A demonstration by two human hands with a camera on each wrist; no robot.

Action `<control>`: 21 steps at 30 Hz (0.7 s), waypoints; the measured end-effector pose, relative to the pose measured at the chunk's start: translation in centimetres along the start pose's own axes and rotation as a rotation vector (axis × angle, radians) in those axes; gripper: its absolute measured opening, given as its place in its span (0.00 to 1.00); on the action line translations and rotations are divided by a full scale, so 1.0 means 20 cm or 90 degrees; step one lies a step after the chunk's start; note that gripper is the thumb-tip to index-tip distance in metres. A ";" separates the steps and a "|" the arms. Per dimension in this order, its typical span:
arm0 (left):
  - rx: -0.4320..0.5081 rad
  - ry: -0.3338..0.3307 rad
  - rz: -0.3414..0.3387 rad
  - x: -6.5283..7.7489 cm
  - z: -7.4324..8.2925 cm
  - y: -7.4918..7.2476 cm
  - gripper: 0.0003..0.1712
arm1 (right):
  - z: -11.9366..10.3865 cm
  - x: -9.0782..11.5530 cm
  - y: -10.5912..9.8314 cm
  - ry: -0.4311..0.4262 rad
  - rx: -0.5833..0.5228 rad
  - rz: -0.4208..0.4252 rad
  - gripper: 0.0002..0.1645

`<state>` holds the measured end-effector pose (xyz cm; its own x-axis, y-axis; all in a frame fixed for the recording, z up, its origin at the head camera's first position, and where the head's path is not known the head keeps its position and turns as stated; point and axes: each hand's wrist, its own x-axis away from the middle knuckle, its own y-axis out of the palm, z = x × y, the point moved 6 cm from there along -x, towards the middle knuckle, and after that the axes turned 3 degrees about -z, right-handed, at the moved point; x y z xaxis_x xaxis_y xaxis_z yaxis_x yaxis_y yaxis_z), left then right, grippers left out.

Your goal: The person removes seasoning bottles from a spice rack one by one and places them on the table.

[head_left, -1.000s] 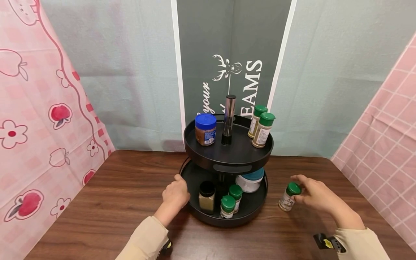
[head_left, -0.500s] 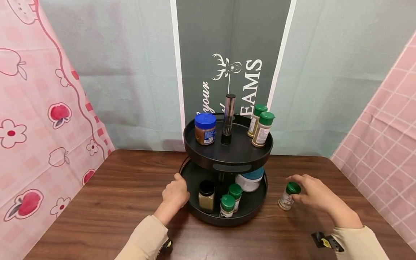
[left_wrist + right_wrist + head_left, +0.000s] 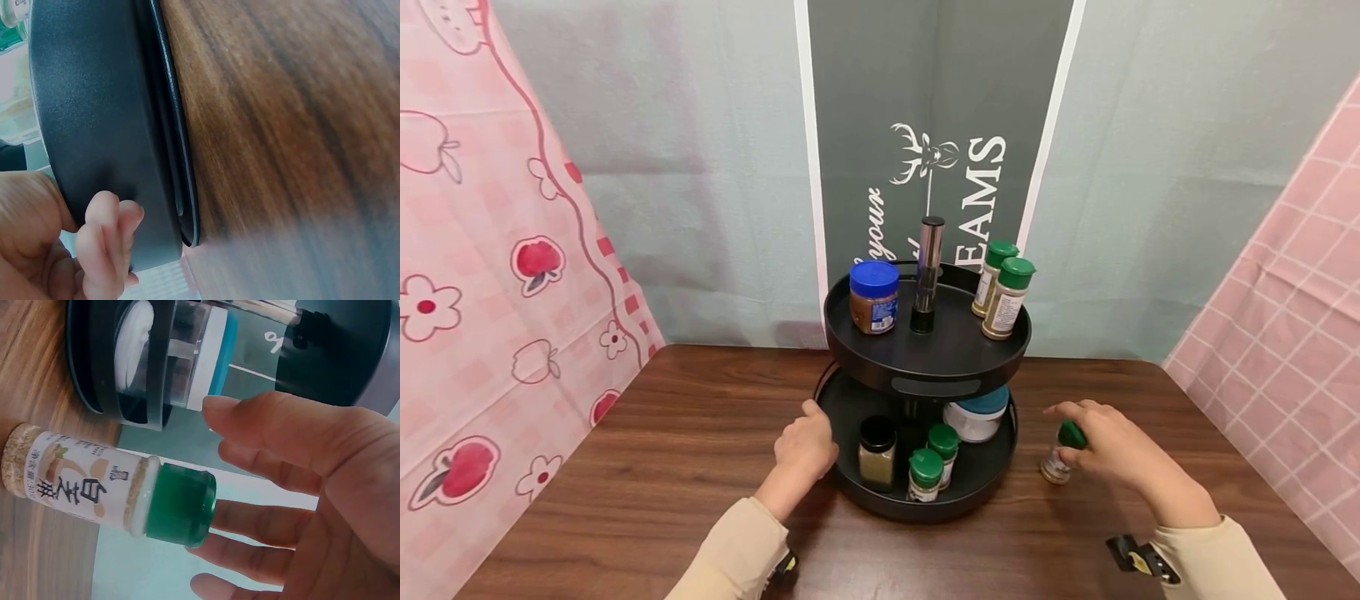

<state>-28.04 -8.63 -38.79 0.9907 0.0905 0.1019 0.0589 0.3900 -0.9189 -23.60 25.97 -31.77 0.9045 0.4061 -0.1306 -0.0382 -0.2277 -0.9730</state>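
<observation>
A two-tier black spice rack (image 3: 936, 367) stands mid-table. My left hand (image 3: 805, 448) holds the left rim of its lower tray (image 3: 917, 510); in the left wrist view curled fingers (image 3: 103, 219) lie against the tray's wall. Right of the rack, a seasoning bottle (image 3: 81, 478) with a green cap (image 3: 181, 503) stands upright on the table. My right hand (image 3: 1108, 437) reaches over it with spread fingers. In the right wrist view the thumb (image 3: 269, 425) is apart from the bottle, and other fingers extend behind the cap. Part of the cap is hidden by the hand in the head view.
The upper tray carries a blue-lidded jar (image 3: 874, 297) and two green-capped bottles (image 3: 1006, 300). Below are a black-capped jar (image 3: 877, 454), two more green-capped bottles (image 3: 925, 477) and a blue-lidded tub (image 3: 976, 419). A metal post (image 3: 928, 271) rises through the rack's centre.
My right hand has shifted leftward over the seasoning bottle and now covers more of its green cap. The left hand has stayed at the lower tray's rim.
</observation>
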 end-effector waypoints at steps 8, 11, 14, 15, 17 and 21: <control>0.000 0.000 0.006 0.01 0.00 0.00 0.28 | -0.05 -0.01 -0.01 -0.004 0.017 -0.013 0.26; 0.002 0.000 0.007 0.01 0.00 -0.01 0.28 | -0.09 -0.02 -0.02 -0.019 0.027 -0.011 0.26; 0.005 -0.002 0.009 0.01 0.00 -0.01 0.27 | -0.13 -0.03 -0.03 -0.036 0.022 -0.013 0.27; 0.005 -0.002 0.009 0.01 0.00 -0.01 0.28 | -0.15 -0.04 -0.03 -0.042 0.019 -0.015 0.27; 0.004 -0.003 0.009 0.01 0.00 0.00 0.28 | -0.17 -0.05 -0.02 -0.046 0.005 -0.026 0.28; 0.002 -0.001 0.007 0.01 0.00 0.00 0.28 | -0.22 -0.06 0.00 -0.039 -0.021 -0.062 0.28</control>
<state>-27.91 -8.66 -38.74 0.9910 0.0964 0.0929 0.0480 0.3918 -0.9188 -22.81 21.51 -30.79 0.8754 0.4811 -0.0476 0.0637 -0.2124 -0.9751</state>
